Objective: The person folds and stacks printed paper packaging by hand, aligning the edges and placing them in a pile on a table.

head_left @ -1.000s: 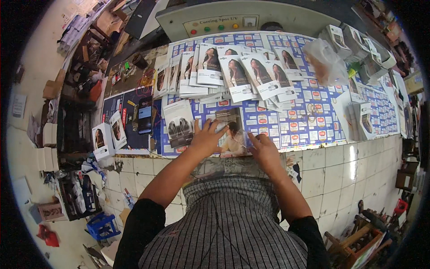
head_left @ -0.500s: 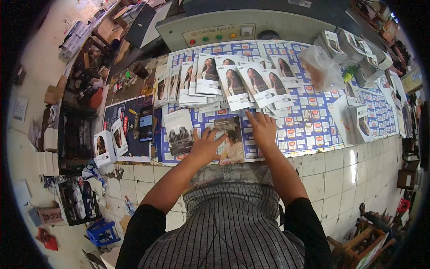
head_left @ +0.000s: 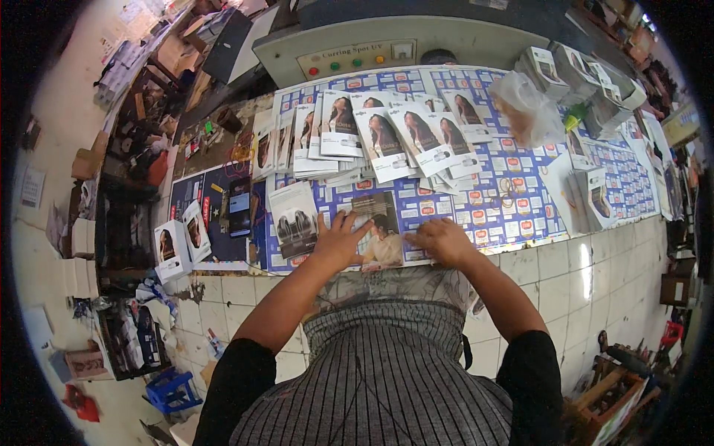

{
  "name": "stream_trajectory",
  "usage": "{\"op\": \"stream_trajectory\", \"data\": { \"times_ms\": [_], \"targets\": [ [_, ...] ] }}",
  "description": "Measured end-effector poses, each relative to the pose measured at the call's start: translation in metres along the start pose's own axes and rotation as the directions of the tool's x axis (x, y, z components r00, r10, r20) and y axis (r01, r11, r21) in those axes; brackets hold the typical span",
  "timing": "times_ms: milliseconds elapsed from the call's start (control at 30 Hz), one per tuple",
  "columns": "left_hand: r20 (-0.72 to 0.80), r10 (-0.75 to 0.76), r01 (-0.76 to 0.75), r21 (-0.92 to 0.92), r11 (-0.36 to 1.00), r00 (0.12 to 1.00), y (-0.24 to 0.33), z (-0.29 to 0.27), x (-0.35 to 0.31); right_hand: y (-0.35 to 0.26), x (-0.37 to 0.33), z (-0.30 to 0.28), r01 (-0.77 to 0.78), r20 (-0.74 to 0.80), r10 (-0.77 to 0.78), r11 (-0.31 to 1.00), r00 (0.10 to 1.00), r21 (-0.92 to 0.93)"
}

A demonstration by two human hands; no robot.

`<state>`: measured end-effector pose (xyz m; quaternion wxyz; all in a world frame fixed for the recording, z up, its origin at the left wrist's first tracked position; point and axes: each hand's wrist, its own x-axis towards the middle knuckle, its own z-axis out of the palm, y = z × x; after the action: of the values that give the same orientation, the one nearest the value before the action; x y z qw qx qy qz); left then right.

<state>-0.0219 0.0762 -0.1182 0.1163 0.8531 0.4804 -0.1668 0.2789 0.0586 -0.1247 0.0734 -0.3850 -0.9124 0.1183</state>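
A folded leaflet with a photo of a person in a pale top [head_left: 384,245] lies flat near the table's front edge. My left hand [head_left: 341,241] rests with spread fingers on its left part. At its right edge is my right hand [head_left: 445,242], knuckles up, fingers bent and drawn together; nothing shows in them. Left of my left hand lies a white leaflet with a dark picture [head_left: 294,221], close to its fingertips. Beyond both hands spreads an overlapping pile of white leaflets with a long-haired figure [head_left: 383,141].
Stacks of leaflets [head_left: 547,70] and a clear plastic bag [head_left: 528,111] stand at the back right. A smaller stack [head_left: 593,197] is at the right, near rubber bands [head_left: 508,192]. On the left lie a phone [head_left: 239,207] and two white boxes [head_left: 171,249]. A machine panel [head_left: 349,56] borders the back.
My right hand has come back from the front of the leaflet pile to the photo leaflet's right edge, its fingers now curled. My left hand stays on that leaflet.
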Motion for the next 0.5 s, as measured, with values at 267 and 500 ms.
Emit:
{"op": "stream_trajectory", "data": {
  "times_ms": [267,500],
  "targets": [
    [-0.072,0.044,-0.043,0.006,0.999,0.996,-0.007,0.01,0.001,0.01,-0.035,-0.006,0.054,0.0,-0.054,0.998,0.999,0.03],
    [-0.075,0.043,-0.047,-0.05,0.998,0.996,-0.005,0.008,-0.003,-0.002,0.002,0.013,-0.504,-0.265,0.541,0.84,0.798,0.199]
  ]
}}
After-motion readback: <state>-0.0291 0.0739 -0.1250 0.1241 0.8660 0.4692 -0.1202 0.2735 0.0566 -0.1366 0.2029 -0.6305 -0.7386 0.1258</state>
